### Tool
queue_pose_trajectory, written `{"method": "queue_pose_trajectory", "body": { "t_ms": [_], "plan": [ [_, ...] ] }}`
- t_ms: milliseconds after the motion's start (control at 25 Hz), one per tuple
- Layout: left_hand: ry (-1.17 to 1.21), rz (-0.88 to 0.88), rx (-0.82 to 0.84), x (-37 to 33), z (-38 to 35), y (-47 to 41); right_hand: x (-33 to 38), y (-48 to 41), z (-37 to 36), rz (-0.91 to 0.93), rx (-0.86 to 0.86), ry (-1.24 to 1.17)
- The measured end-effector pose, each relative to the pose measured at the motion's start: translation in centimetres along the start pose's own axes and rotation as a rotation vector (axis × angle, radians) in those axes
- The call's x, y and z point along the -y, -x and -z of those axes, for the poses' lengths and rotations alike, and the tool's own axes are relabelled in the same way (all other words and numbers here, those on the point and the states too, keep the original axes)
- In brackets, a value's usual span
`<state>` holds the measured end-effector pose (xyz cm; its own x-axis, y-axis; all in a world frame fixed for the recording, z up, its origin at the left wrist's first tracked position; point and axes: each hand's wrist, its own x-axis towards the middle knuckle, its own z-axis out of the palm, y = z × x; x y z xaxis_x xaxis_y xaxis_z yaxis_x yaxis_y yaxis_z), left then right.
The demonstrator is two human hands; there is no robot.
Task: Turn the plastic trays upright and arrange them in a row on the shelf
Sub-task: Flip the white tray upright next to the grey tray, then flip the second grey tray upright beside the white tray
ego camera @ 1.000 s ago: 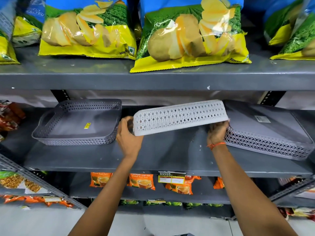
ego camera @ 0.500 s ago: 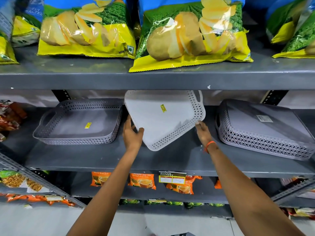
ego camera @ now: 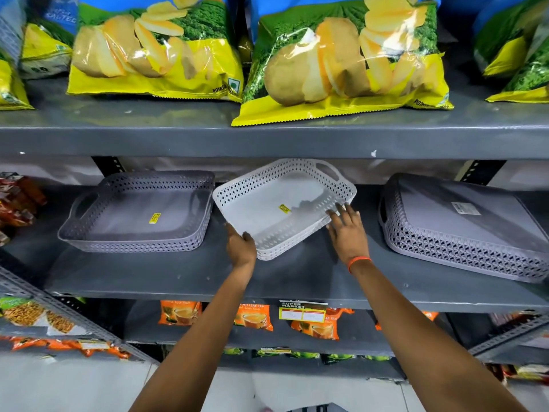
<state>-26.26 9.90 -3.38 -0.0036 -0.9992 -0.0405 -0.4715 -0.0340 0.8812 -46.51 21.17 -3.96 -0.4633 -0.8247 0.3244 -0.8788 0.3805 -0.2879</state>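
A shop, most likely a supermarket aisle, seen from in front of grey metal shelving [ego camera: 267, 141]. At 12 o'clock, large potato chip bags [ego camera: 341, 63] lie in a row on the upper shelf. At 6 o'clock, on the lower shelf, orange tea packets [ego camera: 254, 316] stand in a line behind a yellow price label [ego camera: 303, 310] printed "SUPER MARKET". At 9 o'clock, red snack packets [ego camera: 17, 200] fill an adjoining rack, with packets of nuts [ego camera: 32, 315] at 8 o'clock. Small yellow stickers [ego camera: 156, 217] mark the plastic trays [ego camera: 133, 212] on the middle shelf as stock. Slotted steel uprights [ego camera: 108, 169] carry the shelves.
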Motion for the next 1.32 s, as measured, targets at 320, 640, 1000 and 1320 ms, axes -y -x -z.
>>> {"method": "queue_pose_trajectory", "body": {
  "t_ms": [320,640,1000,1320],
  "plan": [
    [-0.010,0.051,-0.189,-0.1,2.5,-3.4,3.8,6.0,-0.8,0.068,-0.257,-0.048],
    [-0.040,0.057,-0.188,-0.8,2.2,-4.8,5.7,7.1,-0.3,0.028,-0.268,-0.101],
    [-0.471,-0.452,-0.136,-3.1,-0.1,-0.9,3.7,6.2,1.7,0.088,-0.119,-0.227],
    [-0.301,-0.672,0.079,-10.4,-12.1,11.4,-7.6,7.1,7.7,0.078,-0.122,-0.135]
  ]
}}
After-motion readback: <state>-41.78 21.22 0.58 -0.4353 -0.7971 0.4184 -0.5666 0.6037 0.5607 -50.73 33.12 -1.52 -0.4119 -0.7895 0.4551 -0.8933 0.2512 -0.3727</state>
